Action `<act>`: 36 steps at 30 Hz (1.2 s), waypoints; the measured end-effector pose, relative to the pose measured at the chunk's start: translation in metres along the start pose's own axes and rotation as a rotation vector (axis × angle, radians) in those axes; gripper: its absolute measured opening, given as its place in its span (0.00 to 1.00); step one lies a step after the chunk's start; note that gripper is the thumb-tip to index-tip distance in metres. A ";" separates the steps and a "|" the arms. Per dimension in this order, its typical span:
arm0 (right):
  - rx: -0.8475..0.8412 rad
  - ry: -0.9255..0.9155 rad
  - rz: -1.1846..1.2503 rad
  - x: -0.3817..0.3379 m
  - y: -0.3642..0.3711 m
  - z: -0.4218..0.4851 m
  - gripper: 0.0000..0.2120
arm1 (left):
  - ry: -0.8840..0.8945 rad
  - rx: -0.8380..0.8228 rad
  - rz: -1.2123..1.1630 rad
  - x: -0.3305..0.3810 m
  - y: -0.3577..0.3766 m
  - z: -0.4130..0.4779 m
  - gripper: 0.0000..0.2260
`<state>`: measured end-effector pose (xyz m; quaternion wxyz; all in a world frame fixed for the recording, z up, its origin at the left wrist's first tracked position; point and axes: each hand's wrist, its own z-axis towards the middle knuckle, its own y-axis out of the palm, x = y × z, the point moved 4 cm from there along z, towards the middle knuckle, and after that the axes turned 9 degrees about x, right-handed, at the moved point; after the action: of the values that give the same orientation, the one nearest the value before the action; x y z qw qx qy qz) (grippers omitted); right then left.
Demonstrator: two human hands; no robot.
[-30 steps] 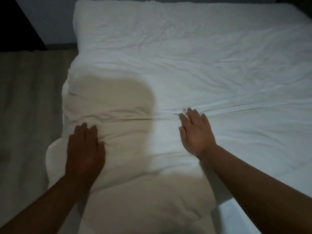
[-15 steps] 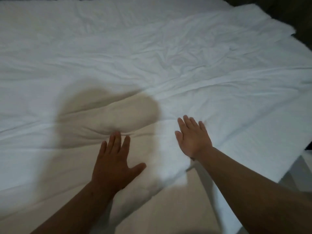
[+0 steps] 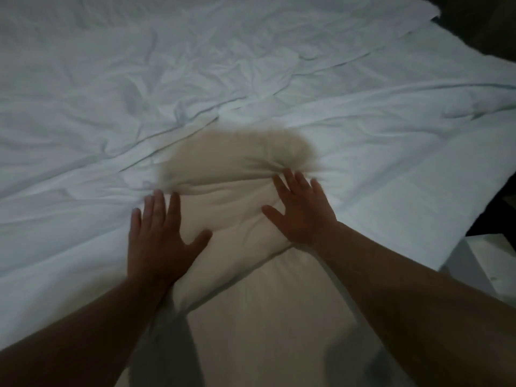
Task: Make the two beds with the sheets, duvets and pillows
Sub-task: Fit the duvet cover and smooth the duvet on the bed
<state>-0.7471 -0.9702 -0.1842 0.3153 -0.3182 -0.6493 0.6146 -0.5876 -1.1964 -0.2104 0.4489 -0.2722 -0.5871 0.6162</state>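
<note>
You are pressing your left hand (image 3: 159, 233) and right hand (image 3: 304, 210) flat, fingers spread and gripping nothing, on the near middle of the duvet (image 3: 195, 93); it is lying spread but creased (no pillows showing), so smoothing is looking unfinished.

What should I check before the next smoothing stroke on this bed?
1. Left hand flat on the duvet: ok.
2. Right hand flat, fingers spread: ok.
3. Fold at the right fingertips flattened: not ok, cloth bunches there.
4. Middle of the duvet smooth: not ok, creases run across it.
5. Are the pillows in place: cannot tell, none in view.
</note>
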 end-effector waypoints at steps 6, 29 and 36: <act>0.085 -0.054 0.102 0.004 0.012 0.030 0.43 | -0.015 0.007 0.031 -0.008 0.016 0.005 0.43; 0.268 -0.132 0.134 0.156 0.006 0.214 0.32 | -0.055 -0.061 -0.008 -0.015 0.020 0.021 0.39; 0.339 -0.167 0.216 0.157 0.019 0.217 0.30 | -0.194 -0.022 -0.006 -0.007 0.007 0.010 0.38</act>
<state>-1.0143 -0.9726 -0.2106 0.2416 -0.2762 -0.5230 0.7693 -0.5946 -1.2064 -0.2171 0.3889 -0.2142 -0.6354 0.6318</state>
